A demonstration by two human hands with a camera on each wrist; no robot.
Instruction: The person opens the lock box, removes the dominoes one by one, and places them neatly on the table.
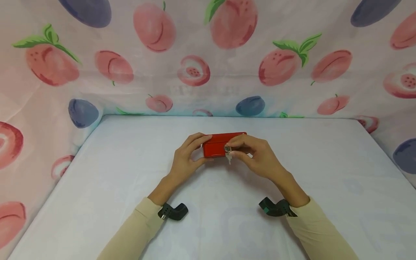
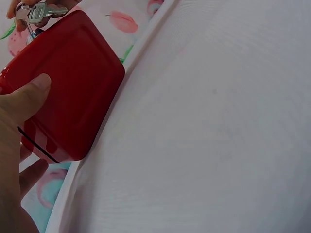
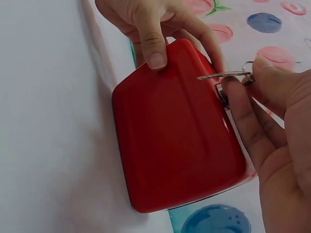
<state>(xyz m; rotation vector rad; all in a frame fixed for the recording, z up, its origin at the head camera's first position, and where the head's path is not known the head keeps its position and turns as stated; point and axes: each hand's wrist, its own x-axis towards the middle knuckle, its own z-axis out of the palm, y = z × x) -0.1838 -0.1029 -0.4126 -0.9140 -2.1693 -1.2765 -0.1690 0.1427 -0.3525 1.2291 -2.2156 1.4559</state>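
Note:
A shiny red metal lock box [image 1: 214, 148] is tilted up near the middle of the white table, its lock side toward the person. My left hand [image 1: 185, 159] grips the box's left end, thumb on one broad face and fingers around the opposite side. At the lock [image 3: 222, 95], my right hand [image 1: 260, 155] pinches a key between thumb and fingers. A second silver key [image 2: 41, 13] hangs from the same small ring, sticking out beside the box in the left wrist view. The right fingers hide most of the pinched key.
A white cloth covers the table [image 1: 113, 180]. Behind and to the sides rises a pink fabric backdrop [image 1: 227, 65] printed with peaches and dark plums. Black wrist cameras sit at the cuffs of both beige sleeves [image 1: 136, 227].

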